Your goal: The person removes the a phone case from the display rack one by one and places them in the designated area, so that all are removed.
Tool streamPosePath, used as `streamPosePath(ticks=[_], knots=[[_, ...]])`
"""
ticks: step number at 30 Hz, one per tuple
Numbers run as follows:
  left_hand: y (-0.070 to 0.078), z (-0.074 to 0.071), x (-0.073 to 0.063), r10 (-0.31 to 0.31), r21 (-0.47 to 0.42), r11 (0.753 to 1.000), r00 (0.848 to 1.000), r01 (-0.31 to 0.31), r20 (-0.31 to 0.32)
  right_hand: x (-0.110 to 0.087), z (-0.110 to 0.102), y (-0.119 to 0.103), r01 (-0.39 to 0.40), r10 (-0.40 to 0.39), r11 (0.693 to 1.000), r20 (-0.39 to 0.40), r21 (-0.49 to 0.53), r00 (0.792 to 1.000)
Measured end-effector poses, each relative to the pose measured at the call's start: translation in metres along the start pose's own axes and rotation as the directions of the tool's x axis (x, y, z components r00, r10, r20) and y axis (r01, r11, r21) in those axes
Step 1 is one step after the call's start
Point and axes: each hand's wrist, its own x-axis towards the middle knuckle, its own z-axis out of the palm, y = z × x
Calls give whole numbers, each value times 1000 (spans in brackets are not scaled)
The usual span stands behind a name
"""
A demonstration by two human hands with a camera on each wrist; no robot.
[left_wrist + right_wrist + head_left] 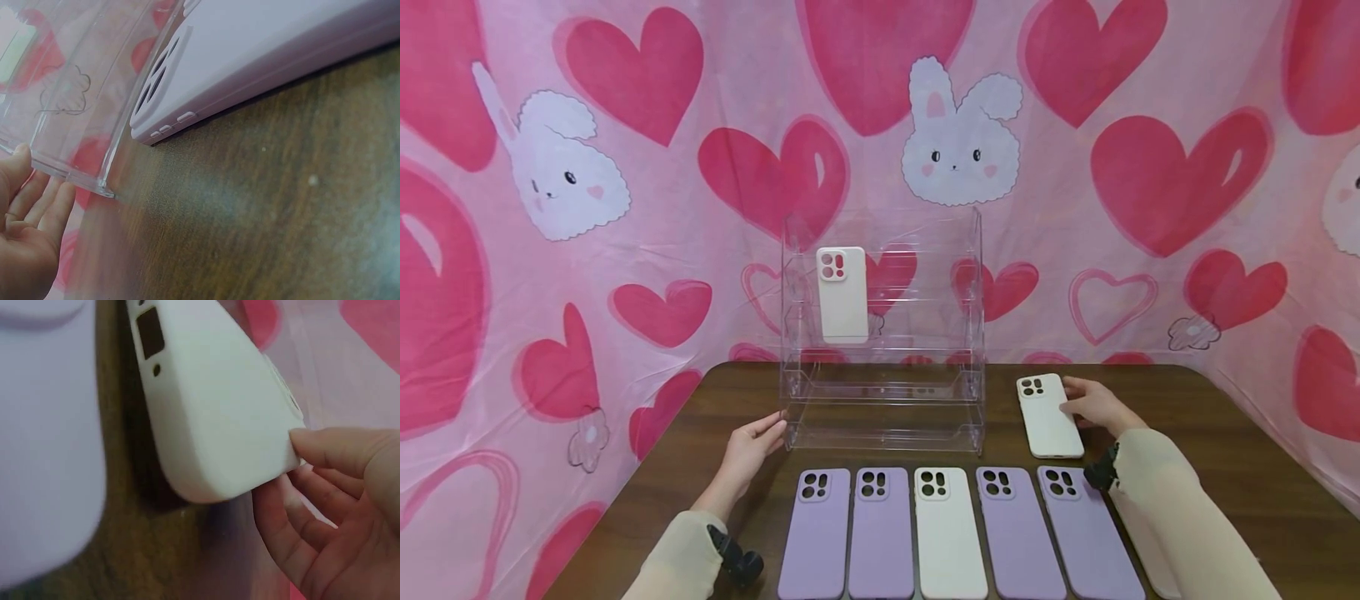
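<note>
My right hand [1097, 404] pinches a white phone case [1051, 420] by its right edge, thumb on the near face and fingers behind. The case leans back, its camera cutouts at the upper left; the right wrist view shows its rounded bottom corner and port hole close over the wood. At the clear acrylic display stand [883, 439], the fingertips of my left hand [751, 450] touch the lower left front edge, fingers fairly straight. Another white phone case [844, 308] stands upright on one of the stand's upper tiers, at the left.
Along the front of the brown wooden table [662, 500] lies a row of phone cases: two purple ones [815, 533] at left, a white one [951, 533], then two more purple ones [1021, 533]. A pale case [1138, 533] is partly hidden under my right sleeve. A pink heart-patterned cloth [880, 167] hangs behind.
</note>
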Motion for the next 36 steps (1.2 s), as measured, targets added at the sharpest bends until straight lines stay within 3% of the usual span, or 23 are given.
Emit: streamPosePath(ticks=[11,23,31,36], knots=[[0,0,0,-4,-13,1000,1000,4,2,0,5,0,-18,20,999,28,-48,999],[-1,0,1,-7,-9,1000,1000,7,-1,-2,3,2,-22,23,1000,9,-13,1000],[-1,0,2,-12,-12,1000,1000,12,0,-6,-12,-7,30,-30,1000,-53,3,998],[0,-1,2,-10,-7,1000,1000,10,0,-9,-26,-29,124,-123,992,-73,12,990]])
